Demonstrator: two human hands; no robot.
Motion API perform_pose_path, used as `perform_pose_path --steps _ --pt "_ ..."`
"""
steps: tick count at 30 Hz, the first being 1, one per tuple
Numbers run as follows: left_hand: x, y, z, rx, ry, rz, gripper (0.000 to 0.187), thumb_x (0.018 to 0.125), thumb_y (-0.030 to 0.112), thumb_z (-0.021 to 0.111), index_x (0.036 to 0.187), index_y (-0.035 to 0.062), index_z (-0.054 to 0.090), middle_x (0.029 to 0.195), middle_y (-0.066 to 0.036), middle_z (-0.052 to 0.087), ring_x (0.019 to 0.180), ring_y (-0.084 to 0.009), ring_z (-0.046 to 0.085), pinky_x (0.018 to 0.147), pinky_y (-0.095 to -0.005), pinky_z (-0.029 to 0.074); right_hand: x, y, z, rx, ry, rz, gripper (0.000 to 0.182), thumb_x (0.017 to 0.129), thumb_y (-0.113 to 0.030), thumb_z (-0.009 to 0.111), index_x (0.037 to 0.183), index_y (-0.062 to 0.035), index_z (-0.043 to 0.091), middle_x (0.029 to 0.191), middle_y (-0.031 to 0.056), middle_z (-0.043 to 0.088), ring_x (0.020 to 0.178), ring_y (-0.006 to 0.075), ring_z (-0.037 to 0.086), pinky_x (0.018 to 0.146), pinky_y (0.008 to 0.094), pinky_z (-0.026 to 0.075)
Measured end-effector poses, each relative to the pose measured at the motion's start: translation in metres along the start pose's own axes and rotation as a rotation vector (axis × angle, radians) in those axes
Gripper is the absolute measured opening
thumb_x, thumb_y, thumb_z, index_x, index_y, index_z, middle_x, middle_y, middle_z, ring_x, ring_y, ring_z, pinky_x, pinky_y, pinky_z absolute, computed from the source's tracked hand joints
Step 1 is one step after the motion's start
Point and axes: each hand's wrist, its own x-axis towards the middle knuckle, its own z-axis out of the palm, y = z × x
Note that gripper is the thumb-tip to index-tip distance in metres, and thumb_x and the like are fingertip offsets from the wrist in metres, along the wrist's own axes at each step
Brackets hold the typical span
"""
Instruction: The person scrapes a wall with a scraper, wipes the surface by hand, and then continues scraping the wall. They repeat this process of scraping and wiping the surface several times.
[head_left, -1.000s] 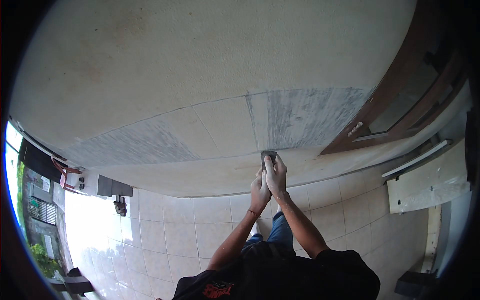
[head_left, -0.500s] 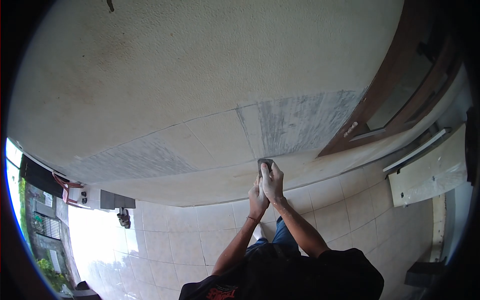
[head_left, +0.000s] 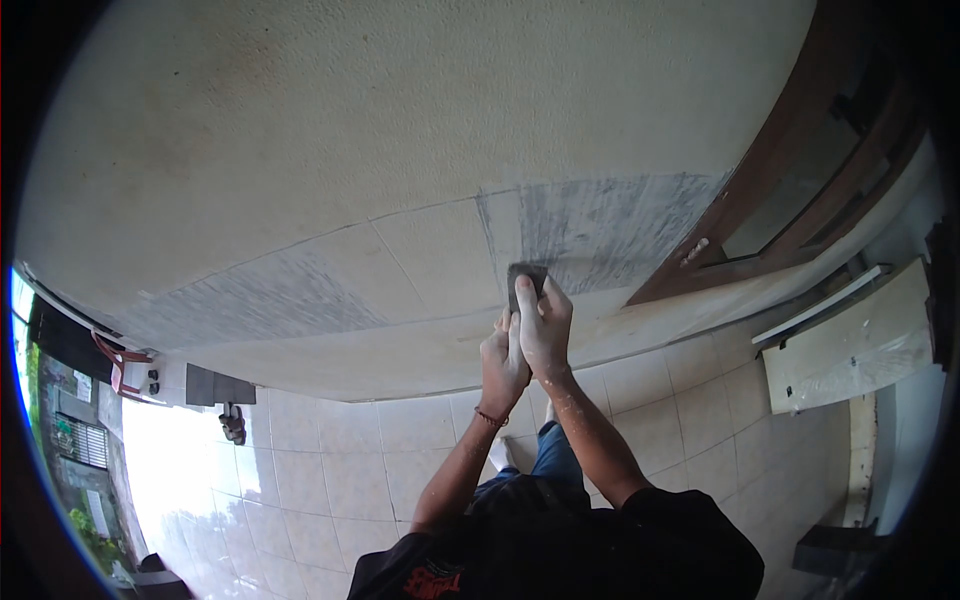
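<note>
A dark grey rectangular block, apparently a sanding block (head_left: 526,271), lies against the wall at the lower edge of a grey-streaked patch (head_left: 590,225). My right hand (head_left: 545,325), dusted white, is closed on it with the thumb stretched along its face. Pressed close beside it, my left hand (head_left: 505,365) is closed too, its fingers reaching up to the block's lower left side. The fingers behind the block are hidden. Pencil-like lines frame the patch, a plain cream section (head_left: 430,255) and another streaked patch (head_left: 260,300) further left.
A brown wooden door (head_left: 690,265) adjoins the wall on the right. Beyond it stands a plastic-wrapped pale panel (head_left: 850,345). On the tiled floor (head_left: 350,450), a grey mat (head_left: 220,385) and dark sandals (head_left: 232,424) lie left, near a reddish chair (head_left: 120,362).
Both hands have moved up the wall with the block, from below the streaked patch to its lower edge. The camera view has shifted slightly.
</note>
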Motion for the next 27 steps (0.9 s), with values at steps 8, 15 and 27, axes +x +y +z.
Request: perform_pose_path --steps 8,15,27 --pt "-0.006 -0.089 0.011 0.089 0.109 0.293 0.036 0.103 0.023 0.041 0.109 -0.0081 0.059 0.083 -0.028 0.061 0.073 -0.0206 0.062 0.067 -0.0357 0.048 -0.021 0.079 -0.021 -0.004 0.040 0.063 0.029 0.097 -0.024 0.059 0.080 -0.0017 0.054 0.055 0.0008 0.052 0.046 0.0094 0.051 0.043 0.0276 0.040" --pt "0.011 0.005 0.008 0.004 0.053 0.195 0.032 0.102 0.020 0.041 0.103 -0.0079 0.057 0.079 -0.022 0.061 0.068 -0.0205 0.062 0.062 -0.0347 0.047 0.011 -0.024 0.006 -0.058 -0.011 -0.122 0.030 0.099 -0.022 0.056 0.076 -0.0029 0.051 0.052 -0.0001 0.048 0.045 0.0087 0.050 0.043 0.0261 0.039" --pt "-0.002 -0.033 0.012 -0.028 0.099 0.110 0.034 0.104 0.023 0.040 0.109 -0.0037 0.060 0.073 -0.013 0.061 0.068 -0.0188 0.059 0.061 -0.0325 0.047 -0.006 0.026 -0.011 -0.083 -0.035 0.039 0.034 0.098 -0.028 0.059 0.072 -0.0049 0.053 0.055 -0.0020 0.051 0.048 0.0069 0.050 0.046 0.0247 0.038"
